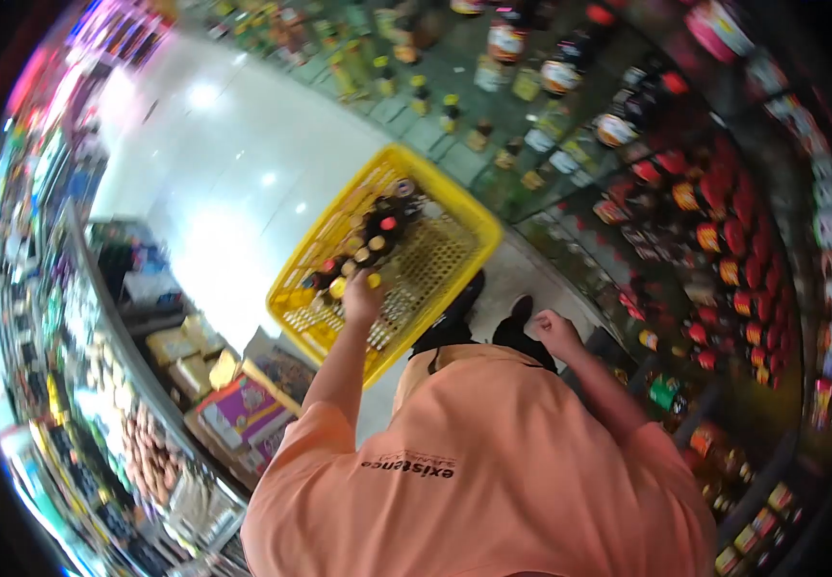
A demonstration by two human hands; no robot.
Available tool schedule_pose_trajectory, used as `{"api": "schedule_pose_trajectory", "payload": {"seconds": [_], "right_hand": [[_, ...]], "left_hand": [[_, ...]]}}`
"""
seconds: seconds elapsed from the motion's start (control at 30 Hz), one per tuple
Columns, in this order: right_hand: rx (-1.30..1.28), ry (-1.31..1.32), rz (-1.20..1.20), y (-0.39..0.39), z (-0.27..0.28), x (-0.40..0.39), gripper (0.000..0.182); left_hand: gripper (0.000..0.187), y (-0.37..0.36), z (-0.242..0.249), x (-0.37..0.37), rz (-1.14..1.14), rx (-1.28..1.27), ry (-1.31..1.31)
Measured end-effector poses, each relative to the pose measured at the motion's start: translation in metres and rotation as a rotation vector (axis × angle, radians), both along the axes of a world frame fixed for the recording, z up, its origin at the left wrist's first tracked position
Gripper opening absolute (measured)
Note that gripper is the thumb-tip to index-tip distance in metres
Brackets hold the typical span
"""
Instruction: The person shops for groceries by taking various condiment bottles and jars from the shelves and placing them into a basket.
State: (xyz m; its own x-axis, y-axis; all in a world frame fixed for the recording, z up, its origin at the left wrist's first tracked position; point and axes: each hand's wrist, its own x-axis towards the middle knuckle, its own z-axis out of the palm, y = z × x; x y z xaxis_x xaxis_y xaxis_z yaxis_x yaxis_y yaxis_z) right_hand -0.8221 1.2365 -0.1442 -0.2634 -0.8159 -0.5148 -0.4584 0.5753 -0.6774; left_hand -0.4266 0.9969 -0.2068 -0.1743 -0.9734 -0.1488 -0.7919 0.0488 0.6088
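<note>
My left hand point(364, 300) reaches down into a yellow plastic basket point(475, 213), its fingers closed at the neck of a yellow-capped bottle point(375, 280). Around it, several dark bottles point(382, 236) with pale, red and yellow caps stand packed along one side of the basket. The perforated basket floor point(423, 274) shows beside them. My right hand point(557, 335) hangs near my hip, apart from the basket, with its fingers curled in and nothing visible in them.
Shelves of bottles point(450, 113) and red-lidded jars point(709, 236) rise on the right. Cardboard boxes point(243, 409) sit low on the left, under a produce counter point(142, 447). A shiny white floor point(233, 192) stretches ahead. My shoe point(522, 308) shows below.
</note>
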Motion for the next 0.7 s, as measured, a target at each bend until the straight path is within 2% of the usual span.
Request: {"api": "schedule_pose_trajectory", "payload": {"seconds": [0.1,0.17,0.27,0.43,0.53,0.6,0.67,0.7], "right_hand": [[0.164,0.035,-0.176,0.056,-0.031,-0.035,0.030],[0.195,0.058,-0.296,0.090,-0.045,-0.048,0.030],[0.165,0.086,-0.422,0.144,-0.071,-0.063,0.029],[0.153,-0.015,-0.641,0.207,-0.089,-0.072,0.020],[0.180,-0.062,-0.698,0.246,-0.111,-0.078,0.026],[0.201,-0.079,-0.708,0.270,-0.132,-0.085,0.026],[0.217,-0.094,-0.707,0.273,-0.122,-0.092,0.027],[0.239,-0.107,-0.735,0.274,-0.117,-0.095,0.022]], "left_hand": [[0.032,-0.004,-0.030,-0.001,-0.018,0.037,-0.122],[0.032,-0.002,-0.015,-0.015,0.039,0.126,-0.267],[0.028,-0.006,-0.038,-0.011,-0.024,0.134,-0.459],[0.029,-0.010,-0.060,-0.007,-0.018,0.177,-0.545],[0.029,-0.007,-0.064,-0.012,-0.024,0.201,-0.578],[0.027,-0.006,-0.073,-0.015,-0.022,0.106,-0.586],[0.026,-0.012,-0.075,-0.020,0.022,0.207,-0.602],[0.024,-0.011,-0.075,-0.019,0.039,0.229,-0.525]]}}
